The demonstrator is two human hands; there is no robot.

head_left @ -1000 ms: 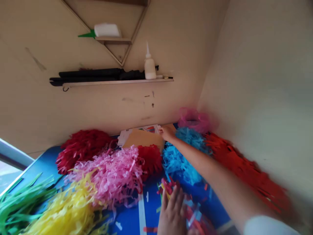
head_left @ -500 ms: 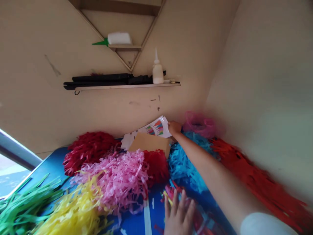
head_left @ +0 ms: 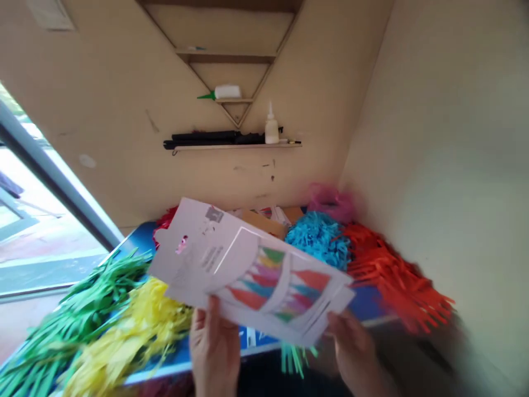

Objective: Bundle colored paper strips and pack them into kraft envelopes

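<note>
A white printed card [head_left: 248, 275] with pictures of colourful bunting is held up in front of me, tilted down to the right. My left hand [head_left: 215, 344] grips its lower edge left of the middle, thumb on the printed face. At the lower right corner my right hand [head_left: 351, 342] has its fingers closed on the card, a little blurred. Behind it, partly covered, lie more white printed sheets and a brown card piece [head_left: 264, 222] against the wall. A few light green strips [head_left: 295, 358] hang below the card's lower edge.
On the blue table [head_left: 258, 348] lie fringed paper heaps: green [head_left: 103, 298], yellow [head_left: 149, 320], light blue [head_left: 320, 240] and red-orange [head_left: 392, 270]. A pink plastic bag [head_left: 333, 203] sits in the corner. Above, a wall shelf [head_left: 235, 146] carries a glue bottle [head_left: 271, 129] and black items.
My right hand has drawn a card from the sheets by the wall and brought it near. My left hand has left the coloured scraps and now holds the card too. The view has shifted back.
</note>
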